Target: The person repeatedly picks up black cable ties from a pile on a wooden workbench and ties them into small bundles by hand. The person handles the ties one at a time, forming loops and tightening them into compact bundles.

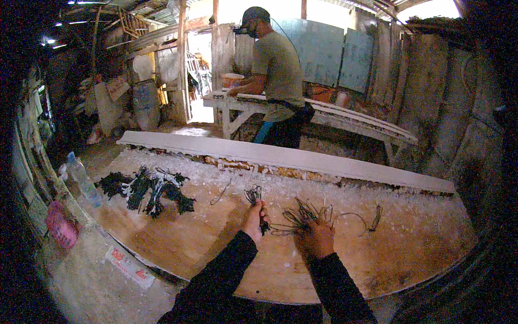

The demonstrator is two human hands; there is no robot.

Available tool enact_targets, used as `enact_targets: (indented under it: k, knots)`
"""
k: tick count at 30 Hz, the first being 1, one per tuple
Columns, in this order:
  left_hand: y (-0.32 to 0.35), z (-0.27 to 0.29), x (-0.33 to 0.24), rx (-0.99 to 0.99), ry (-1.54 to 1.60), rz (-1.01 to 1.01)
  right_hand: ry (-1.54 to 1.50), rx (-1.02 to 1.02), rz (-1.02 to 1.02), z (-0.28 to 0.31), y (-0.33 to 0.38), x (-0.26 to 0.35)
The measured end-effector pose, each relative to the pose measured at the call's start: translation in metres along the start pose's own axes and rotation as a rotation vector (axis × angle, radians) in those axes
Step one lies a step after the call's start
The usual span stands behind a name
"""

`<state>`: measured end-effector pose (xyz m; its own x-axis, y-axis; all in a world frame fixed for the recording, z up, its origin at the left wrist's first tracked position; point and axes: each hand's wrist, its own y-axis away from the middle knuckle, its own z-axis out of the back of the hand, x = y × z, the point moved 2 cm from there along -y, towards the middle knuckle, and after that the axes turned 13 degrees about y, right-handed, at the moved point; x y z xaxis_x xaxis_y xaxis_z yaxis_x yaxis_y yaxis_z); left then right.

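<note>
A: From the left?
B: Pink bag [62,227] on the floor. Clear bottle [85,182], blue cap, at the left edge of the tabletop [216,259].
A: Next along?
B: Dark cord bundles [155,195], several lying close together, paler bits among them, left part of the wood. Then one loose strand [220,192], bent, apart from them.
A: Left hand?
B: The person's left hand [252,220], mid-table, fingers closed around a looped bundle [253,194]. Loops stick out on the far side; a dark end hangs out below the fist.
A: Beyond?
B: Co-worker [278,70] in cap and dull green shirt, side-on at the far bench [345,116]. Nearer, a long pale board [280,156] along the tabletop's far edge, white flakes beside it.
A: Right hand?
B: The right hand [317,237] rests on a tangled cord pile [294,216], just right of the left hand. Fingers bent; cannot tell whether they grip any.
A: Far right?
B: A thin cord [375,218], knotted-looking at one end, near the pile.
</note>
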<state>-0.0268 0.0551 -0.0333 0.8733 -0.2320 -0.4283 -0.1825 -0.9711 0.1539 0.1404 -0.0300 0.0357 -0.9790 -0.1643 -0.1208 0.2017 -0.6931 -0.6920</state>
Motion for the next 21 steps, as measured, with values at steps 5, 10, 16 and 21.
enact_targets:
  k: [5,10,16,21]
  knots:
    - [0.002,-0.001,0.008,0.008,-0.08,0.057,-0.037,0.138,-0.119,0.006,0.0,-0.001]
    - [0.008,-0.007,0.018,0.03,-0.101,0.033,-0.049,0.119,-0.14,0.019,-0.003,0.001]
    - [0.009,-0.008,0.02,0.046,-0.132,0.017,-0.177,0.188,-0.224,0.011,-0.001,-0.006]
    - [0.008,-0.008,0.023,0.033,-0.122,0.047,-0.546,0.181,-0.439,0.008,0.002,-0.007]
